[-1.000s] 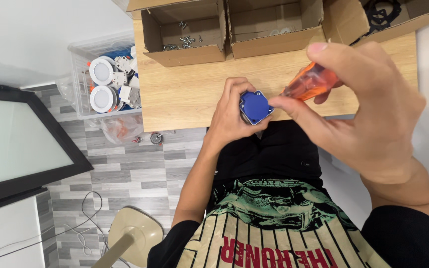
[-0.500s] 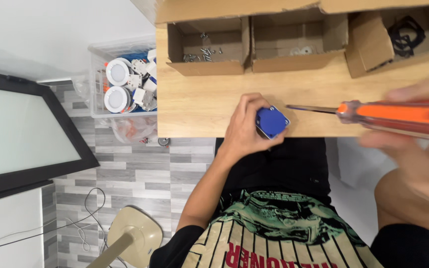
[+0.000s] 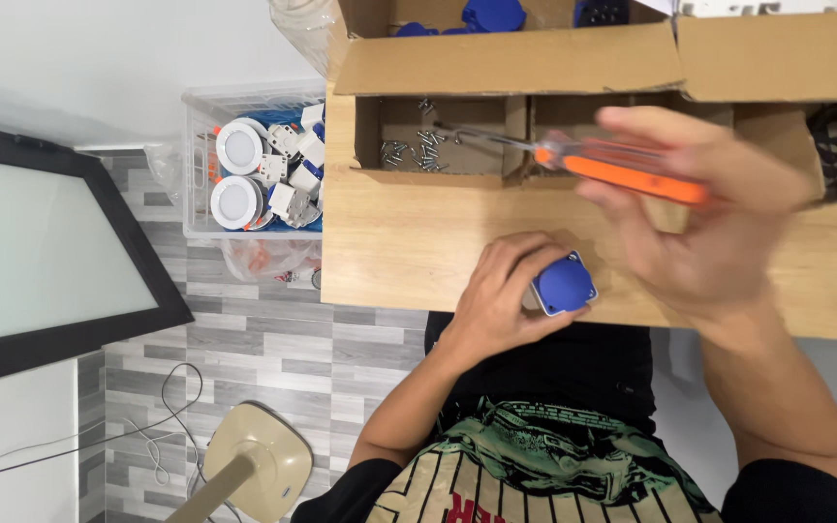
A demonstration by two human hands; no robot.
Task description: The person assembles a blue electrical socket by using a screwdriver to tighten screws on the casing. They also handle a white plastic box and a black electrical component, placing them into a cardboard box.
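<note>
Blue socket (image 3: 564,283) | clasped in left hand (image 3: 496,295) | right hand (image 3: 719,228) above, gripping orange screwdriver (image 3: 622,167)

Light wood desk (image 3: 409,242) under my fingers. Blue round part (image 3: 564,284) sits on its near edge, my left fingers (image 3: 511,276) around it. Beyond my fingers, open cardboard boxes (image 3: 506,63) in a row on the desk; the small tray-box (image 3: 438,145) holds loose screws (image 3: 409,150). Left of my fingers, off the desk, a clear plastic bin (image 3: 254,174) of white parts on the grey tile floor (image 3: 244,339).
</note>
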